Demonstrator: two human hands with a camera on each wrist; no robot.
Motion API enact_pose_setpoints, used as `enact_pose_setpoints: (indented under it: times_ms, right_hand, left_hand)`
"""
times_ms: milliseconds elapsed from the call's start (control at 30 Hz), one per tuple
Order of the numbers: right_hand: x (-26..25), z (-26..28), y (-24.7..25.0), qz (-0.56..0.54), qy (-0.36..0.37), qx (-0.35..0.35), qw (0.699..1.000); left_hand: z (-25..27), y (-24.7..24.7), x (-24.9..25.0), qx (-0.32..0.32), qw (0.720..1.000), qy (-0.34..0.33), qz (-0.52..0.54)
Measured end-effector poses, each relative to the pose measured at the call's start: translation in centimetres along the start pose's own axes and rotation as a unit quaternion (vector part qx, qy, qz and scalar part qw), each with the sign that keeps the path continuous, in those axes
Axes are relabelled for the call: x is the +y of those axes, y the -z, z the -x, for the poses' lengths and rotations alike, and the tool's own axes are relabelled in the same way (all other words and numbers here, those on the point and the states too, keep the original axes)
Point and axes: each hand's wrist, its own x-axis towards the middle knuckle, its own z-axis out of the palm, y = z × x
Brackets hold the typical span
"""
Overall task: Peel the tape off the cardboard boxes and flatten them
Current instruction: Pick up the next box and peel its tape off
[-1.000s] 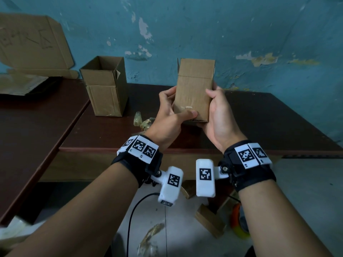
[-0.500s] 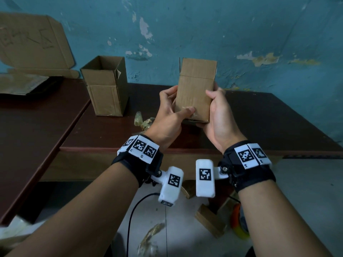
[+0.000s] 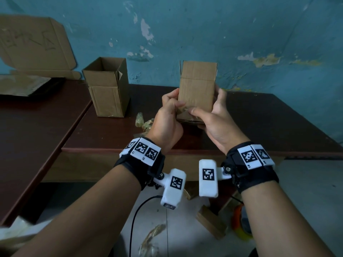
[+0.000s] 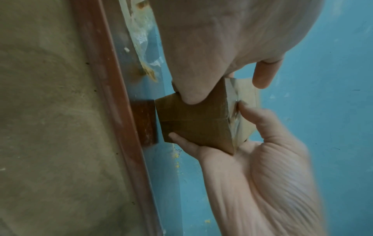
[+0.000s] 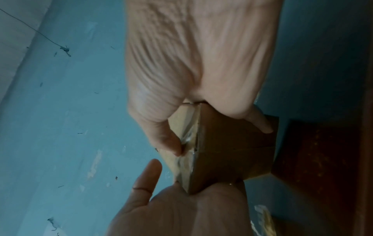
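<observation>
Small cardboard box held upright above the surface — left hand grasping its left side, right hand cradling its base, thumb pinching the clear tape.

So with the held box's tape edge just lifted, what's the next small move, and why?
Probably pull the tape away along the bottom seam with the right hand, whose thumb is at its crinkled, lifted edge, while the left hand steadies the box; the bottom flaps look taped shut.
</observation>
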Motion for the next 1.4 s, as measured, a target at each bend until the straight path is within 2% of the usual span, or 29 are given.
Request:
enact_pose_setpoints:
  times_ms: [167, 267, 367, 600, 800, 933, 1400]
  right_hand:
    - [-0.3, 0.3, 0.0, -0.011, -0.005, -0.009, 1.000]
    - [-0.2, 0.3, -0.4, -0.025, -0.019, 0.011, 0.999]
    - [0.0, 0.1, -0.7, 0.011, -0.015, 0.034, 0.999]
    - [-0.3, 0.1, -0.4, -0.005, -0.009, 0.007, 1.000]
    - [-0.7, 0.5, -0.9, -0.036, -0.038, 0.028, 0.998]
    - [-0.3, 0.4, -1.2, 0.036, -0.019, 0.062, 0.997]
    - [-0.3, 0.3, -0.3, -0.015, -0.023, 0.001, 1.000]
  left_hand:
    - [0.1, 0.1, 0.2, 0.007, 1.000, -0.007, 0.000]
    - [0.1, -0.1, 0.3, 0.000, 1.000, -0.007, 0.003]
    - [0.1, -0.2, 0.4, -0.003, 1.000, -0.019, -0.004]
    - [-0.1, 0.0, 0.3, -0.015, 1.000, -0.021, 0.001]
    - [0.0, 0.1, 0.6, -0.031, 0.999, -0.021, -0.011]
    - [0.1, -0.2, 0.5, -0.025, 0.999, -0.021, -0.016]
    - [-0.6, 0.6, 0.3, -0.055, 0.998, -0.022, -0.002]
